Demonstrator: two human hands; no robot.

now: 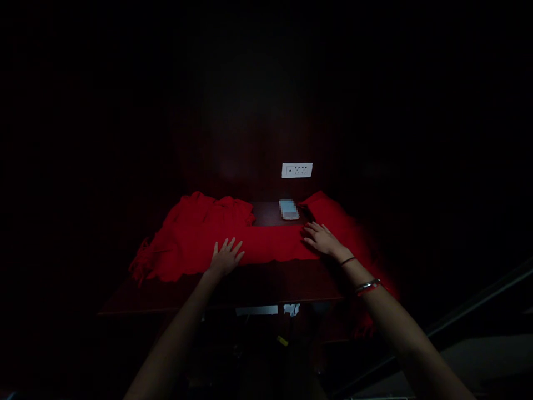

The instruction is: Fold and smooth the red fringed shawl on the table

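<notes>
A long red cloth point(270, 244) with a tasselled left end lies across a dark table, its middle part flattened into a band. My left hand point(227, 259) rests on the band's left part, palm down with fingers spread. Farther right, my right hand point(322, 239) lies flat over the band's right end, fingers stretched out. Behind the band at the left, the cloth is bunched in loose folds. More red fabric spreads beyond my right hand and hangs down at the right, dim in the shadow. Whether it is all one piece I cannot tell.
A pixelated phone-like thing point(288, 209) lies on the table behind the cloth. Above it, a white socket panel point(297, 170) is on the wall. The table's front edge point(175, 309) runs below my hands. Under it are pale shapes and a small yellow item point(282, 340). Surroundings are very dark.
</notes>
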